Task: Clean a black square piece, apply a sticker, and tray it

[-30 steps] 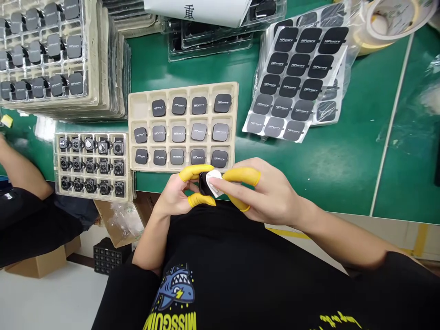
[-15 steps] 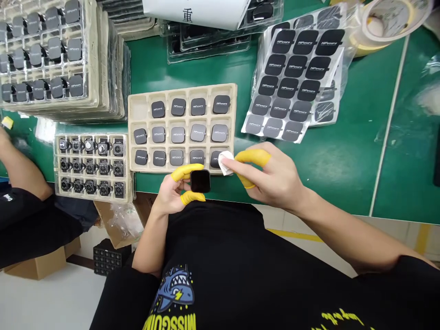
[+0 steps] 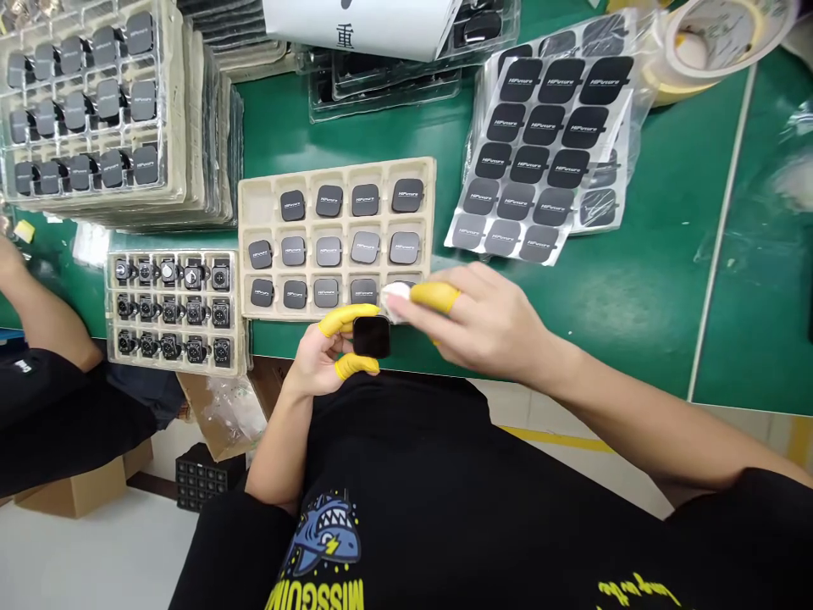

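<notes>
My left hand (image 3: 323, 356), with yellow finger cots on thumb and finger, grips a black square watch case (image 3: 372, 337) by its edges, dark glossy face up. A small white wiping cloth (image 3: 396, 298) is pinched in my right hand (image 3: 483, 318), which also wears yellow cots. The cloth is just beyond the watch's upper right corner; whether they touch I cannot tell. Behind both hands lies a beige compartment tray (image 3: 262, 202) holding dark square pieces covered with HiFuture labels. Its top left compartment holds nothing, and my right hand partly covers the lower right one.
A smaller tray of watch parts (image 3: 170, 309) sits at left, below tall stacked trays (image 3: 196, 152). HiFuture sticker sheets (image 3: 530, 165) lie right of centre, near tape rolls (image 3: 717, 42). Another person's arm (image 3: 41, 296) rests at the left edge. White paper (image 3: 362, 25) covers trays at the back.
My right hand has moved left with the cloth, bringing it close to the watch case. My left hand holds the watch case in nearly the same place.
</notes>
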`<state>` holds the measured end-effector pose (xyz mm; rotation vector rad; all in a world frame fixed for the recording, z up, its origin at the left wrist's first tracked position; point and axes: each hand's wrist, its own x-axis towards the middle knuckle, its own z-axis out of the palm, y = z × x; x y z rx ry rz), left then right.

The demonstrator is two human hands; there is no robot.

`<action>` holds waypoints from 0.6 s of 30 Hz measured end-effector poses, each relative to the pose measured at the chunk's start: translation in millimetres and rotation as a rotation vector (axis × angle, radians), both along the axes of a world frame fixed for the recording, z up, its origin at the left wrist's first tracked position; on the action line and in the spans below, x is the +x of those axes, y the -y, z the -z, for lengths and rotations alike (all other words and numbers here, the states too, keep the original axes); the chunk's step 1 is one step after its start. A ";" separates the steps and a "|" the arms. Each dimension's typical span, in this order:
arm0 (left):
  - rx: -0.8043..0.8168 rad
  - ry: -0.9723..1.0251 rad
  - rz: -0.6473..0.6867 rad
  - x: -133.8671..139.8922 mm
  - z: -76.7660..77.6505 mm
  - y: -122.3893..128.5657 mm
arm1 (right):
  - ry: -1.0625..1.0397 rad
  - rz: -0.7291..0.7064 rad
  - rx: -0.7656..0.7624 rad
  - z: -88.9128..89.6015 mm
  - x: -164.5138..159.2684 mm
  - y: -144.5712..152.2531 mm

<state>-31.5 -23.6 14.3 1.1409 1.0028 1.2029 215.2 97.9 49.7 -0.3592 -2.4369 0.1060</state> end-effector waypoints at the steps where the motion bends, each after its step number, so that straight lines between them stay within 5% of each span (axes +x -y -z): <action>1: -0.006 0.028 -0.017 -0.6 -0.1 1.0 | -0.014 0.040 -0.025 1.8 3.0 -2.3; 4: -0.007 0.066 -0.052 -2.2 -1.3 2.3 | -0.044 0.069 -0.147 -1.2 12.4 -1.0; 9: -0.014 0.029 -0.032 -2.1 -2.5 0.3 | -0.013 -0.130 -0.244 -14.4 15.0 15.0; 18: 0.054 -0.015 0.025 -0.9 -2.0 -0.4 | -0.025 -0.114 0.021 -6.0 -2.9 2.0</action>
